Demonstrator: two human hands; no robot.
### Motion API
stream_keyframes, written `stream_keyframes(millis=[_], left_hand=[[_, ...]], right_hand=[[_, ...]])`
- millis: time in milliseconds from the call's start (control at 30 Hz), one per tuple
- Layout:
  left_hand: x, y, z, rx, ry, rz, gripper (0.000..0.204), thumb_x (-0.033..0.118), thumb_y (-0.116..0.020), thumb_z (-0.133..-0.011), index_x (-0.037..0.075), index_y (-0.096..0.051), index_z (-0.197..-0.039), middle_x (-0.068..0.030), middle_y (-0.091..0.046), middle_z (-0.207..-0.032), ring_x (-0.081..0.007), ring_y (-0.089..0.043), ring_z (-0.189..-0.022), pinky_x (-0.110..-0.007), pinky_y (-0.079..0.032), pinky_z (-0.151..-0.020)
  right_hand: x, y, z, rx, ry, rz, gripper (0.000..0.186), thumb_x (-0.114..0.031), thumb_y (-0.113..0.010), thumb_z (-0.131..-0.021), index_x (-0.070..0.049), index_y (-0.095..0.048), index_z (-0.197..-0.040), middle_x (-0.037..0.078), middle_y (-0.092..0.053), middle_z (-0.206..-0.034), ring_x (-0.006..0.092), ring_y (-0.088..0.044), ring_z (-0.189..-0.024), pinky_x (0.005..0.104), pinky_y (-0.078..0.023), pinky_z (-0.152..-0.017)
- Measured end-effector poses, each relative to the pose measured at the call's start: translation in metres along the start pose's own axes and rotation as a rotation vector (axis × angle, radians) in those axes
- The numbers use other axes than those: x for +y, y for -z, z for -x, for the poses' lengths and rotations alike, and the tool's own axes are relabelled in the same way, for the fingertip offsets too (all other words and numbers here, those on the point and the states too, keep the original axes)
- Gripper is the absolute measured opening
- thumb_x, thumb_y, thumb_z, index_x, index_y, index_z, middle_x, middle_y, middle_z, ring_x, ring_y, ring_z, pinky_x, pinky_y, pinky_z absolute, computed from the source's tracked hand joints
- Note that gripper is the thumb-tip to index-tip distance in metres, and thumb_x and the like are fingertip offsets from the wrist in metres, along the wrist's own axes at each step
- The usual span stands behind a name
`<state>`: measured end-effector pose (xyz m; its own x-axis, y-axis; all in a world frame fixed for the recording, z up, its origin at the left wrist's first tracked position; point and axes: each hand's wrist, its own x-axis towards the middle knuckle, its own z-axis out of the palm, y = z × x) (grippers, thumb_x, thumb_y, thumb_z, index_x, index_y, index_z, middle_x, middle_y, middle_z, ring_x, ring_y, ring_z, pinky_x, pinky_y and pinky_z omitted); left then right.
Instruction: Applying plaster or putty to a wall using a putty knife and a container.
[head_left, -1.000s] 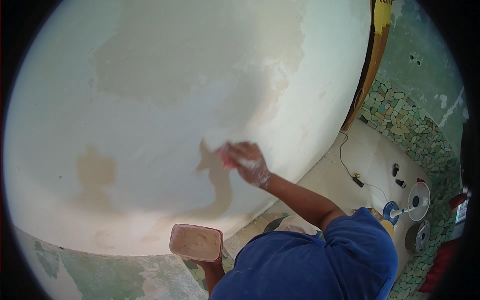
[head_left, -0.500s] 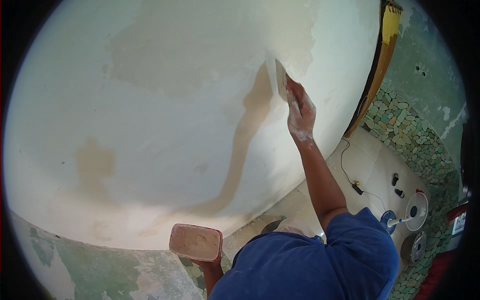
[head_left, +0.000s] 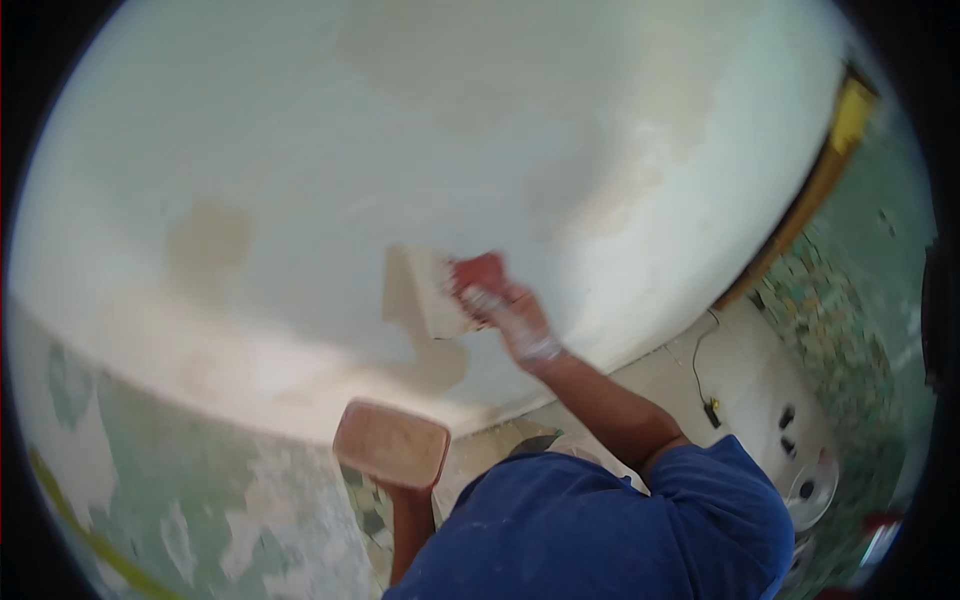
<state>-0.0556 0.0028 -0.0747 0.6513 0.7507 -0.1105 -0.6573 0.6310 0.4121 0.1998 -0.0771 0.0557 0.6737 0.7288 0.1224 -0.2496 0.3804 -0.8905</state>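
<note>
At the pale wall (head_left: 300, 150), near the middle of the view: flat spreader (head_left: 432, 300), broad and whitish across the blade, red toward the back. Pinched in the right grip (head_left: 507, 312), blade tilted, clear outline lost to blur. White smears over knuckles and wrist. Just left of the blade, dark shadow (head_left: 399, 285) on the wall; unable to tell whether touching along the edge.

Lower down, below the spreader and well apart from it: rectangular tub (head_left: 385, 466), reddish at the rim, with beige paste (head_left: 395, 440) inside. Supported from beneath by the left grip (head_left: 407, 490); largely hidden under the tub, so unable to tell how far closed. Tipped somewhat toward the camera.

Nearby, blue shirt (head_left: 590, 530) along the lower edge, sleeve on the right arm. Lower left, patchy green surface (head_left: 200, 490) with pale worn areas. Off to the right, wooden trim (head_left: 790, 220), yellow near the top; beyond, stone-clad surface (head_left: 830, 320). On the tiled floor (head_left: 655, 380): dark cable (head_left: 697, 365), dark sandals (head_left: 788, 430), fan (head_left: 815, 490).
</note>
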Motion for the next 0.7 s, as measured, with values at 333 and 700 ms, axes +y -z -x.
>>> stream_keyframes(millis=[333,700], left_hand=[[-0.015,-0.101,-0.044,0.052,-0.257,-0.008,0.078,0.074,-0.029,-0.095,0.016,-0.040,-0.147,-0.0081,-0.050,-0.142,-0.0298,-0.052,-0.128,-0.049,-0.045,-0.107],[-0.013,-0.133,-0.047,-0.012,-0.280,-0.052,0.112,0.091,-0.043,-0.076,0.007,-0.039,-0.149,-0.0183,-0.045,-0.149,-0.0350,-0.046,-0.135,-0.053,-0.040,-0.110]], right_hand=[[-0.080,0.004,0.002,-0.208,-0.204,-0.218,0.022,-0.008,-0.064,-0.094,-0.004,-0.065,-0.115,0.006,-0.069,-0.111,0.0165,-0.066,-0.098,0.0324,-0.053,-0.087],[-0.113,-0.039,0.013,-0.592,0.384,0.964,0.026,0.006,-0.063,-0.087,0.003,-0.068,-0.112,0.015,-0.072,-0.103,0.0245,-0.067,-0.086,0.0333,-0.053,-0.079]])
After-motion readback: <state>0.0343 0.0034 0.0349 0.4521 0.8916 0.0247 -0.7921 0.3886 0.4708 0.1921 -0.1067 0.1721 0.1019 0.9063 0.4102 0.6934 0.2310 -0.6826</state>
